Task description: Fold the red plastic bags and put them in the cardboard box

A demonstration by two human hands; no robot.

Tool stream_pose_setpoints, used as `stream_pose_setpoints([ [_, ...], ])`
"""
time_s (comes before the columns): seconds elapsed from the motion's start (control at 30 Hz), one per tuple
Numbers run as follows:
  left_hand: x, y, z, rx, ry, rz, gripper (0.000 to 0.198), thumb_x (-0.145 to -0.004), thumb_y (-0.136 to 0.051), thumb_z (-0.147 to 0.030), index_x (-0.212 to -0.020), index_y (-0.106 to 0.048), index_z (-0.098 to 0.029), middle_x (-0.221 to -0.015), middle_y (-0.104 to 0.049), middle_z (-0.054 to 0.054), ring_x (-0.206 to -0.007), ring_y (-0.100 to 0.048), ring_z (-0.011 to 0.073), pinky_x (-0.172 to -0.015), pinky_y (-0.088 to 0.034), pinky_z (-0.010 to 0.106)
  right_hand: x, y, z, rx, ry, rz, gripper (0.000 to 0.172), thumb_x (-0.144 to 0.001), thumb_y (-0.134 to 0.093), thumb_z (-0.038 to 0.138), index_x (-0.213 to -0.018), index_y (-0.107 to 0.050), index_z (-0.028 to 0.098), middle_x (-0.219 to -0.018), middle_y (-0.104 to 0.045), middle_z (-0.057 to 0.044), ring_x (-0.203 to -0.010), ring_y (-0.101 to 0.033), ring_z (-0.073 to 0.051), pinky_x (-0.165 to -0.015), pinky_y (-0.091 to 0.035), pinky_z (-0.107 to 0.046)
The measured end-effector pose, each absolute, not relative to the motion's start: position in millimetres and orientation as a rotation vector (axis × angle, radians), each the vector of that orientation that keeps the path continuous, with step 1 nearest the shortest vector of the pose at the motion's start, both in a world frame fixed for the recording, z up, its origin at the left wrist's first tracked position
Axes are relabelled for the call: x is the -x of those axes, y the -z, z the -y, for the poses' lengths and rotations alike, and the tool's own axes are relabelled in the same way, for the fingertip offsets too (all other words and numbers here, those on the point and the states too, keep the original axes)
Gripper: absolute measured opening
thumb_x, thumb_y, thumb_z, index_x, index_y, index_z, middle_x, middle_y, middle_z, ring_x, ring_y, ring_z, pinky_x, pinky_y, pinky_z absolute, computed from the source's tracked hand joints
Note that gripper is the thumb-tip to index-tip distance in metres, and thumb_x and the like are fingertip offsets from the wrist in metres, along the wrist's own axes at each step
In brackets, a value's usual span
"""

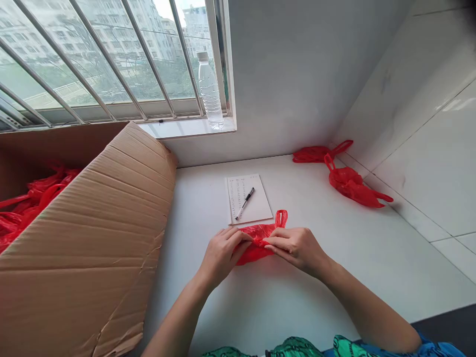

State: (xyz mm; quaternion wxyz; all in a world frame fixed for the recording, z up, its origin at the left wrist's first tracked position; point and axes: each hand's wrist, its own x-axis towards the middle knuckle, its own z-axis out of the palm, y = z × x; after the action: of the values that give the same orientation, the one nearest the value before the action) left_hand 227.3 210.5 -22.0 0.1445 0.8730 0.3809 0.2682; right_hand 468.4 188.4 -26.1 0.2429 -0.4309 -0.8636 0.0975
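Observation:
A crumpled red plastic bag lies on the white table in front of me, one handle loop sticking up at its far right. My left hand pinches the bag near its middle, fingertips pressed together. Close beside it, my right hand grips the same bag between thumb and fingers. The fingertips of both hands almost meet over a bunched part of the plastic. Just beyond the bag is a notepad with handwriting down its left side, and a black-and-clear pen rests across it.
On the left stands a large cardboard box holding many red bags. Two more red bags, one by the wall and another nearer, lie at the table's back right. A water bottle stands on the sill of the barred window.

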Motion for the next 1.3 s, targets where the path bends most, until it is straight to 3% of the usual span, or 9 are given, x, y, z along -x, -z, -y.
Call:
stream_pose_setpoints([
  [0.17, -207, 13, -220, -2.436, -0.782, -1.167, 0.02, -0.098, -0.045, -0.023, -0.091, -0.063, -0.02, -0.083, -0.066, 0.002, -0.074, -0.057, 0.0142, -0.07, -0.044, 0.027, -487, 15, -190, 1.163, -0.375, 2.25, 0.024, -0.098, -0.05, 0.026, -0.103, -0.073, 0.03, -0.095, -0.074, 0.001, -0.067, -0.062, -0.011, -0.057, -0.038, -0.025],
  [0.33, -196, 7, -222, -2.32, -0.776, -1.354, 0.021, -0.099, -0.043, -0.028, -0.095, -0.063, -0.022, -0.085, -0.064, 0.001, -0.077, -0.058, 0.0148, -0.068, -0.046, 0.027, -498, 13, -192, 1.215, -0.507, 2.156, 0.022, -0.095, -0.052, 0.024, -0.095, -0.073, 0.029, -0.095, -0.072, 0.001, -0.053, -0.05, -0.008, -0.053, -0.037, -0.025],
  [0.5, -211, 7, -212, -2.448, -0.804, -1.302, 0.03, -0.093, -0.057, -0.038, -0.12, -0.058, -0.025, -0.115, -0.061, 0.006, -0.097, -0.06, 0.0188, -0.078, -0.049, 0.03, -488, 14, -191, 1.272, -0.634, 2.109, 0.015, -0.089, -0.053, 0.017, -0.089, -0.065, 0.026, -0.09, -0.068, 0.001, -0.059, -0.051, -0.01, -0.052, -0.037, -0.023],
  [0.63, -224, 13, -206, -2.653, -0.745, -1.161, 0.018, -0.094, -0.058, -0.03, -0.109, -0.064, -0.025, -0.1, -0.067, 0.003, -0.089, -0.061, 0.0185, -0.078, -0.047, 0.032, -478, 12, -188, 1.277, -0.669, 2.13, 0.011, -0.088, -0.059, 0.025, -0.098, -0.063, 0.026, -0.096, -0.069, 0.001, -0.06, -0.053, -0.01, -0.055, -0.04, -0.023],
  [0.77, -230, 19, -204, -2.697, -0.845, -1.115, 0.016, -0.094, -0.056, -0.023, -0.105, -0.067, -0.026, -0.092, -0.07, 0.001, -0.082, -0.061, 0.0161, -0.076, -0.045, 0.031, -468, 13, -184, 1.228, -0.67, 2.127, 0.02, -0.09, -0.061, 0.041, -0.104, -0.064, 0.026, -0.099, -0.07, -0.002, -0.072, -0.06, -0.014, -0.062, -0.043, -0.026],
  [0.97, -229, 10, -202, -2.386, -1.041, -1.205, 0.015, -0.093, -0.058, -0.025, -0.097, -0.073, -0.027, -0.092, -0.072, 0.002, -0.084, -0.064, 0.0171, -0.08, -0.046, 0.033, -465, 13, -183, 1.174, -0.893, 1.876, 0.016, -0.095, -0.053, 0.034, -0.09, -0.066, 0.025, -0.085, -0.065, -0.002, -0.066, -0.053, -0.014, -0.058, -0.04, -0.027],
  [1.1, -223, 4, -203, -2.039, -1.103, -1.204, 0.017, -0.094, -0.057, -0.027, -0.093, -0.074, -0.023, -0.093, -0.07, 0.004, -0.085, -0.065, 0.0169, -0.074, -0.05, 0.028, -469, 9, -184, 1.173, -1.021, 1.664, 0.016, -0.093, -0.056, 0.032, -0.081, -0.061, 0.023, -0.075, -0.058, 0.001, -0.058, -0.043, -0.012, -0.054, -0.036, -0.027],
  [1.2, -223, 1, -201, -1.984, -1.102, -1.169, 0.017, -0.095, -0.055, -0.023, -0.099, -0.071, -0.023, -0.097, -0.068, 0.004, -0.088, -0.064, 0.016, -0.075, -0.05, 0.027, -469, 6, -184, 1.181, -1.024, 1.659, 0.014, -0.091, -0.057, 0.029, -0.078, -0.057, 0.023, -0.071, -0.055, 0.003, -0.057, -0.041, -0.011, -0.053, -0.035, -0.026],
  [1.3, -229, -1, -197, -2.121, -1.039, -1.12, 0.02, -0.092, -0.056, -0.019, -0.109, -0.065, -0.024, -0.102, -0.066, 0.004, -0.095, -0.061, 0.017, -0.083, -0.048, 0.03, -463, 2, -182, 1.207, -0.987, 1.723, 0.01, -0.089, -0.062, 0.031, -0.083, -0.059, 0.023, -0.076, -0.059, 0.002, -0.064, -0.048, -0.012, -0.058, -0.039, -0.026],
])
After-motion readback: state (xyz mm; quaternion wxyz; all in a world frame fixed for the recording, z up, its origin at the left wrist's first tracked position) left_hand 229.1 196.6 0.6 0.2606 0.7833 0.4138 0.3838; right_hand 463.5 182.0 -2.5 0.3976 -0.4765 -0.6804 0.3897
